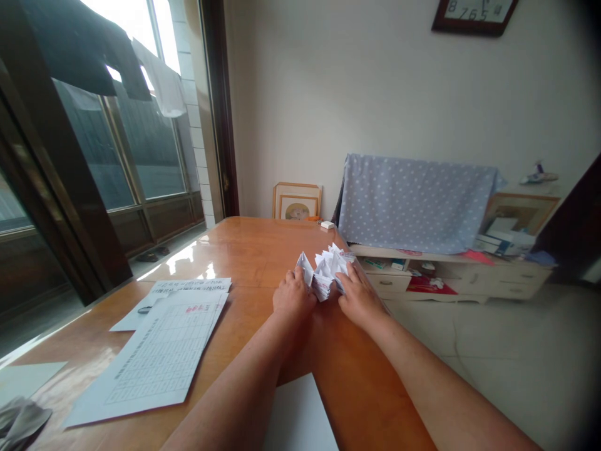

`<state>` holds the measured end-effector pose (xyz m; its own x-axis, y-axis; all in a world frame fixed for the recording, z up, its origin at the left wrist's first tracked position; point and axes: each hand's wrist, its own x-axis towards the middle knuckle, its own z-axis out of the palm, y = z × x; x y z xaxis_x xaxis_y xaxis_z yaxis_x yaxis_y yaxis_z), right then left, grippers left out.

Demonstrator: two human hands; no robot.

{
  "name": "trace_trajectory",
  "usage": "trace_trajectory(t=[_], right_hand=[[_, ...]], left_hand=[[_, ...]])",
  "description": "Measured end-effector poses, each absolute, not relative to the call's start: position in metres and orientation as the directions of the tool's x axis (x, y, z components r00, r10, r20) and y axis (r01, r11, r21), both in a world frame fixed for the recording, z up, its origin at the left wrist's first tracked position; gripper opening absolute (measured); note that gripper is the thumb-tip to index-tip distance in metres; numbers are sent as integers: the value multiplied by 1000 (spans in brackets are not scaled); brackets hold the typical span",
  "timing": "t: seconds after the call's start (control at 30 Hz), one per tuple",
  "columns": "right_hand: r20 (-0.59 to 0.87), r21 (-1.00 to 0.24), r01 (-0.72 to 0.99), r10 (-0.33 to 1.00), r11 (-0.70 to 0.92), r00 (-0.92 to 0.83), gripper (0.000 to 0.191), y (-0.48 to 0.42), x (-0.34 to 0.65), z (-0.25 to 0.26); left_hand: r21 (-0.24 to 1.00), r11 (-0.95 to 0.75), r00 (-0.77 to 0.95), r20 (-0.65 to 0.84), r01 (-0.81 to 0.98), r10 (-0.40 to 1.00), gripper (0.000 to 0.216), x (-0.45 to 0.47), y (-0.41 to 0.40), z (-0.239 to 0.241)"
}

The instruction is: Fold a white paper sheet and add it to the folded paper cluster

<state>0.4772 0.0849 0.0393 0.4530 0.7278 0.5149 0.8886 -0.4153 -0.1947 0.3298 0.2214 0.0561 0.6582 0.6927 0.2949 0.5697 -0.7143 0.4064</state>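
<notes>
On the table [244, 250], the folded paper bundle [327, 270] sits at twelve o'clock, between the left hand [293, 295] and the right hand [359, 294]. Printed sheets [159, 351] lie at nine o'clock. A blank sheet [300, 416] lies at six. The draped cabinet [422, 275] stands at two.

This is a room in a home, probably a living room. A wall clock [474, 14] hangs high on the plain wall, and framed pictures [297, 202] lean against it on the floor. A low white cabinet [451, 275] with drawers carries a dotted blue cloth [416, 200]. Clothes [162, 81] hang to dry at the big window [117, 144]. The wooden worktop [244, 250] stands on a tiled floor [507, 351].
</notes>
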Motion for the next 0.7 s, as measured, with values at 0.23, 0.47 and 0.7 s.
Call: trace_trajectory(t=[0.23, 0.47, 0.7], right_hand=[[515, -255, 861, 692, -441, 507, 83, 83, 478, 43], [491, -297, 859, 705, -417, 512, 92, 81, 490, 39], [526, -413, 860, 693, -299, 493, 86, 76, 486, 48]], left_hand=[[437, -695, 648, 279, 572, 709, 85, 329, 219, 60], [453, -692, 673, 236, 561, 701, 105, 323, 224, 65], [562, -670, 716, 184, 485, 673, 111, 317, 233, 75]])
